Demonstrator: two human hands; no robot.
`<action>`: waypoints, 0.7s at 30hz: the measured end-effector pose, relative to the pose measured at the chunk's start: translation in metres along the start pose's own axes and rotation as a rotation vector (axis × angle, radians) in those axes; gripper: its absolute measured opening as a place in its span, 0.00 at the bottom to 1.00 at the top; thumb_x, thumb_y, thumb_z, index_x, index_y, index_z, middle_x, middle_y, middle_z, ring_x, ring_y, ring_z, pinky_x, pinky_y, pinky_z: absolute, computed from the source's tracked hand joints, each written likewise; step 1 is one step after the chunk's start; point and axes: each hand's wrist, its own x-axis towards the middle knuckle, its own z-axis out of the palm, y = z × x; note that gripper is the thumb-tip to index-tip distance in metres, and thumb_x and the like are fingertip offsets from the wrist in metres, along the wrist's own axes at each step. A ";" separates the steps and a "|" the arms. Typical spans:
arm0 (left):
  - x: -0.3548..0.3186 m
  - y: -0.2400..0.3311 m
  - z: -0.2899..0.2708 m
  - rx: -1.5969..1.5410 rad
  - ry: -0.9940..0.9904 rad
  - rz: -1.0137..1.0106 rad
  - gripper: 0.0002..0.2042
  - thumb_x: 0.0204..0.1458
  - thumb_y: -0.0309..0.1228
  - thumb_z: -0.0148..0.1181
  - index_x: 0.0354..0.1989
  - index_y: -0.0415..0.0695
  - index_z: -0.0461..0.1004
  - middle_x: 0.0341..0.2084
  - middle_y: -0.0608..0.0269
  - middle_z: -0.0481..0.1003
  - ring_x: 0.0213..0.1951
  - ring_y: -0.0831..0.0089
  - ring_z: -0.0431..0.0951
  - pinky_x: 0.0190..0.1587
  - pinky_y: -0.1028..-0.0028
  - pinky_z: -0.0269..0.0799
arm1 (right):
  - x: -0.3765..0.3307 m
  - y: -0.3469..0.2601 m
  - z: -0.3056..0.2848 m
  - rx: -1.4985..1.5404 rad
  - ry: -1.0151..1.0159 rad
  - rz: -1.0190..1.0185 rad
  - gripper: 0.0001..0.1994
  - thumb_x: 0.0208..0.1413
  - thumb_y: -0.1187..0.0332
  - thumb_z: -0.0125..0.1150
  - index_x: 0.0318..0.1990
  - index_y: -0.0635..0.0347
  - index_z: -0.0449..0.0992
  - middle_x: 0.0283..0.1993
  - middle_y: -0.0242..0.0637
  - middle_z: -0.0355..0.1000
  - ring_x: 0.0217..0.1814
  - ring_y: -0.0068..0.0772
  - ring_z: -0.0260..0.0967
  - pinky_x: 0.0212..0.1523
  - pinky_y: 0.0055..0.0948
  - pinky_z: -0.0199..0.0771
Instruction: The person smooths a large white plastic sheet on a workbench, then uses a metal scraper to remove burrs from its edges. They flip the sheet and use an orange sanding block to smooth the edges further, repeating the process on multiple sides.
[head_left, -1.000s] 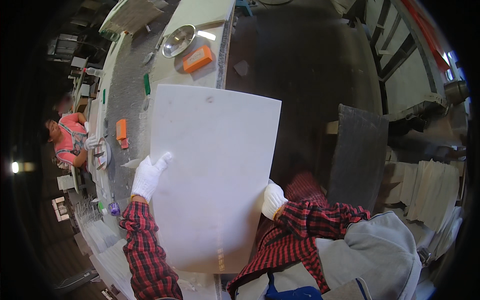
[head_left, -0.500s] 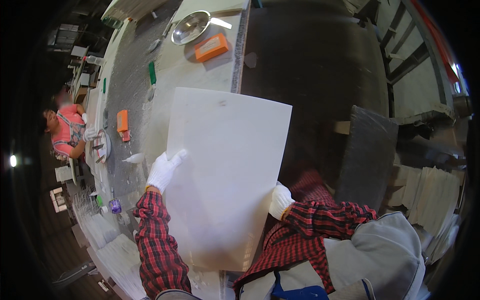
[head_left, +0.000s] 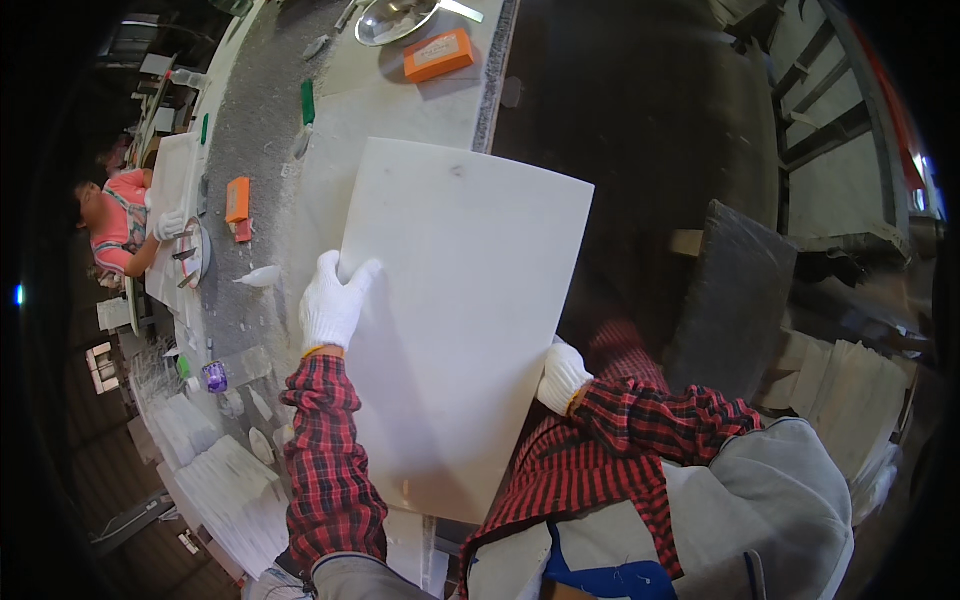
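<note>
A large white slab [head_left: 460, 300], with the look of polished stone and a small grey mark near its far edge, lies tilted in front of me over the bench's right edge. My left hand [head_left: 338, 300], in a white knit glove, grips its left edge, thumb lying on the face and some fingers hidden. On the opposite edge, lower down, my right hand [head_left: 564, 378] in a matching glove is closed round the slab, its fingertips out of sight behind it.
On the bench [head_left: 330, 130] are an orange box [head_left: 438, 56], a metal bowl [head_left: 395, 18], a green-handled tool [head_left: 307, 103], another orange box [head_left: 237, 200] and a purple can [head_left: 215, 376]. A co-worker [head_left: 122, 225] stands across it. A dark panel [head_left: 735, 300] leans at right, beside stacked slabs [head_left: 835, 400].
My left hand has shifted a little farther up the slab's left edge. The slab's far edge sits higher in view, and the bench things have moved upward as the view shifted.
</note>
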 end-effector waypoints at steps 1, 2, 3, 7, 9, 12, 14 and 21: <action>0.001 -0.006 0.009 0.046 0.081 0.046 0.42 0.52 0.60 0.62 0.66 0.40 0.62 0.53 0.39 0.75 0.54 0.47 0.76 0.56 0.56 0.70 | -0.008 -0.003 0.007 -0.027 -0.002 -0.012 0.13 0.66 0.71 0.46 0.52 0.64 0.74 0.44 0.41 0.77 0.40 0.39 0.77 0.40 0.37 0.81; -0.001 -0.004 0.015 0.092 0.158 0.098 0.42 0.52 0.60 0.62 0.67 0.41 0.61 0.54 0.39 0.74 0.55 0.47 0.76 0.56 0.55 0.70 | -0.010 -0.004 0.010 -0.034 -0.013 -0.015 0.13 0.65 0.71 0.47 0.52 0.64 0.74 0.43 0.41 0.77 0.39 0.38 0.77 0.40 0.37 0.81; -0.003 -0.001 0.019 0.086 0.151 0.080 0.42 0.52 0.60 0.62 0.68 0.43 0.60 0.56 0.39 0.73 0.55 0.47 0.75 0.57 0.54 0.69 | -0.013 -0.006 0.013 -0.039 -0.024 -0.019 0.13 0.65 0.71 0.47 0.52 0.64 0.74 0.42 0.41 0.77 0.38 0.38 0.77 0.39 0.37 0.81; -0.005 0.013 0.024 0.085 0.142 0.001 0.43 0.53 0.59 0.61 0.70 0.46 0.56 0.59 0.40 0.71 0.57 0.45 0.74 0.58 0.53 0.68 | -0.016 -0.013 0.018 -0.184 -0.017 -0.006 0.13 0.65 0.71 0.50 0.52 0.63 0.75 0.42 0.40 0.78 0.40 0.36 0.78 0.40 0.36 0.81; -0.010 0.020 0.026 0.083 0.149 -0.024 0.41 0.55 0.57 0.60 0.71 0.45 0.55 0.59 0.41 0.70 0.57 0.45 0.73 0.58 0.52 0.68 | -0.009 -0.015 0.009 -0.288 -0.052 0.010 0.13 0.65 0.71 0.51 0.53 0.63 0.75 0.44 0.40 0.78 0.42 0.35 0.78 0.41 0.36 0.81; -0.019 0.023 0.038 0.056 0.245 0.000 0.37 0.59 0.52 0.57 0.71 0.44 0.55 0.61 0.40 0.68 0.60 0.44 0.71 0.60 0.52 0.66 | 0.004 -0.023 -0.015 -0.435 -0.277 -0.051 0.13 0.63 0.71 0.53 0.52 0.62 0.76 0.46 0.38 0.78 0.45 0.33 0.77 0.43 0.32 0.79; -0.015 0.006 0.070 0.026 0.388 0.070 0.34 0.62 0.49 0.54 0.71 0.42 0.55 0.62 0.39 0.66 0.62 0.43 0.68 0.62 0.52 0.65 | 0.015 -0.040 -0.024 -0.796 -0.401 -0.221 0.13 0.60 0.72 0.55 0.51 0.60 0.78 0.44 0.38 0.78 0.42 0.33 0.76 0.41 0.30 0.78; 0.003 0.020 0.106 0.095 0.545 -0.038 0.29 0.65 0.45 0.48 0.68 0.37 0.59 0.64 0.38 0.63 0.62 0.40 0.64 0.63 0.49 0.60 | -0.025 -0.174 0.078 -0.916 -0.131 0.047 0.17 0.61 0.68 0.58 0.55 0.66 0.76 0.38 0.32 0.76 0.36 0.25 0.71 0.36 0.25 0.73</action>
